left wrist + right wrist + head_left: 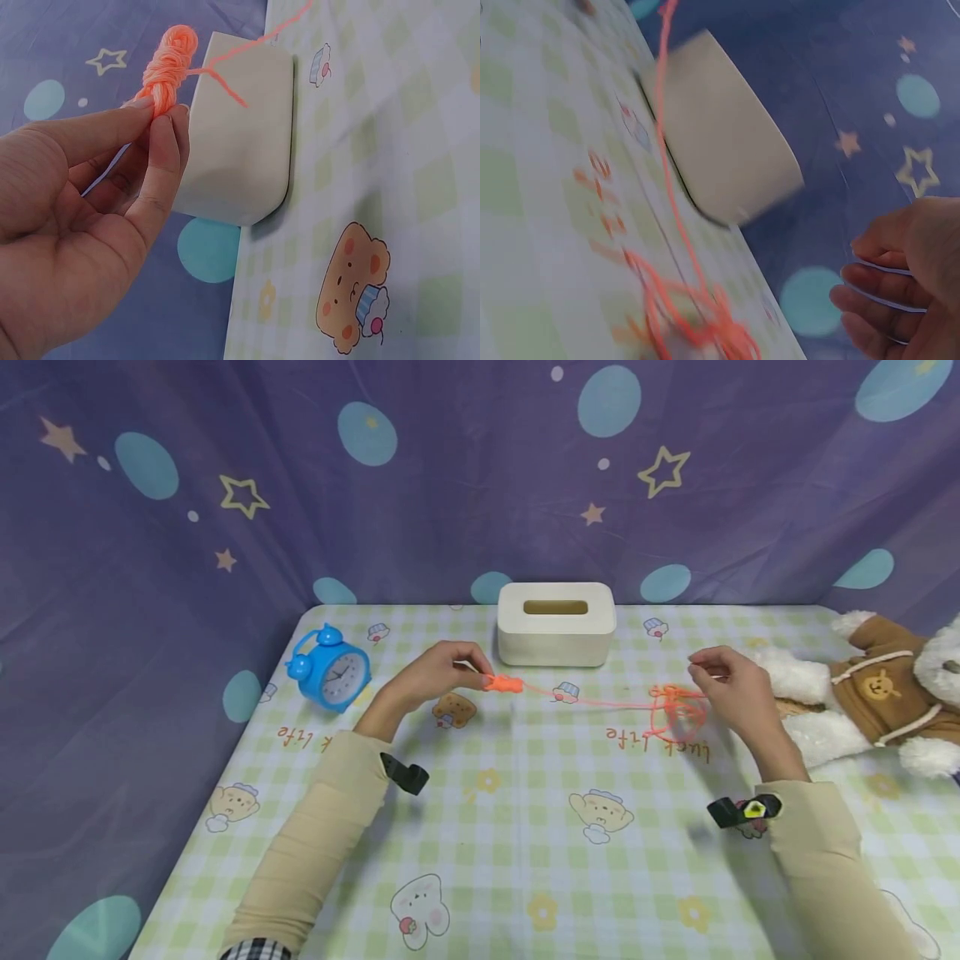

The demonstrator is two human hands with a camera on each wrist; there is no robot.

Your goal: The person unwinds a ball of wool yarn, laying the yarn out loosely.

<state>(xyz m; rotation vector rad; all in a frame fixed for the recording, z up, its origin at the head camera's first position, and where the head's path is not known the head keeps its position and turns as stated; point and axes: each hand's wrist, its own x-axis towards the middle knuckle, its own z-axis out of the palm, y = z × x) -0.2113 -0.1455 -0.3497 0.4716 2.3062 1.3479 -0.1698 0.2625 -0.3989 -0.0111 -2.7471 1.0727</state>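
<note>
A small wound bundle of orange yarn (504,683) is pinched at one end between the thumb and fingers of my left hand (442,672), above the table. In the left wrist view the bundle (171,64) stands upright over the fingertips of the left hand (97,195), with a short loose tail beside it. From it a strand (667,165) runs right to a loose, looped tangle of the same yarn (675,714). My right hand (738,689) is just right of the tangle. In the right wrist view, the right hand (900,277) has loosely bent fingers and nothing visible between them.
Behind the yarn stands a white tissue box (557,639) with a slot on top. A blue alarm clock (330,670) is at the left, and a plush toy in a brown hoodie (873,681) lies at the right. A checked cloth (480,835) covers the table.
</note>
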